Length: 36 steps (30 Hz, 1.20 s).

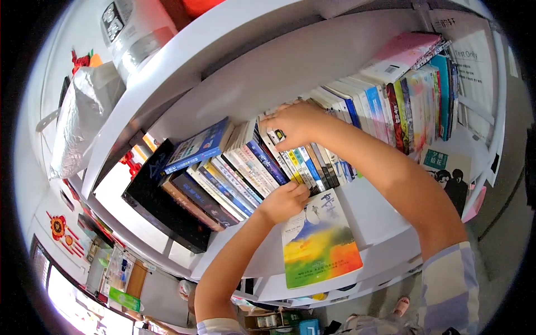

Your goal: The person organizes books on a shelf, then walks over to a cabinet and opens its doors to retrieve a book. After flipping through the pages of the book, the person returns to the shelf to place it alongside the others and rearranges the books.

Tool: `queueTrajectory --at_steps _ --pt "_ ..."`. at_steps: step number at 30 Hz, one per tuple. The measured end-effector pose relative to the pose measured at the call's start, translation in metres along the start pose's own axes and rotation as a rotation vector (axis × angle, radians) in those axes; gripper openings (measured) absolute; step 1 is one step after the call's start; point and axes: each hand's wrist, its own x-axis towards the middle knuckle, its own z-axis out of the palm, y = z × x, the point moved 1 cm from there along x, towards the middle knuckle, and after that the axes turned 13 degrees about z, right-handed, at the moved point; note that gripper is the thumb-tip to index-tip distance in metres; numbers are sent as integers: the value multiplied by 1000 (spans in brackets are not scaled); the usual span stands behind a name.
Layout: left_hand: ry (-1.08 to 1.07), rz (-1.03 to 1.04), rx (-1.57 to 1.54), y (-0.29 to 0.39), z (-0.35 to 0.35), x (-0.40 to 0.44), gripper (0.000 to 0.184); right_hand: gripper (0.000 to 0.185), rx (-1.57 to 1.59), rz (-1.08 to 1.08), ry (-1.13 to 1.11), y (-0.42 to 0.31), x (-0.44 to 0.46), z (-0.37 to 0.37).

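My right hand [298, 124] lies over the top edges of a row of upright books [243, 162] on a white shelf, fingers spread and thumb against the spines. Lower on the same row, my left hand [286, 202] is closed at the foot of the spines, beside a yellow-spined book [294, 167]. What its curled fingers hold, if anything, is hidden. Just in front of that hand, a book with a colourful yellow, green and orange cover [321, 245] lies face up on the shelf, its lower end near the front edge.
A blue book [195, 146] rests tilted across the row's left end, next to a black box-like object [162, 195]. More books [402, 111] stand to the right, with a pink book [405, 50] on top. A dark-figured book [451, 176] is at the far right. The curved shelf edge [385, 265] runs below.
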Motion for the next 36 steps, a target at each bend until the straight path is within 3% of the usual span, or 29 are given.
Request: queueTrajectory --at_steps 14,18,22,30,36 --pt "-12 -6 125 16 13 -4 7 65 46 -49 27 0 2 5" --pt "-10 -76 206 14 4 -6 11 67 33 -74 68 3 2 7" --pt "-10 -164 214 -12 -22 -38 29 64 44 -29 55 5 4 8" --pt "-262 -213 460 -11 -19 -41 34 60 48 0 72 9 3 12" --pt "-368 -412 583 11 -15 -36 36 59 91 -54 116 12 3 12"
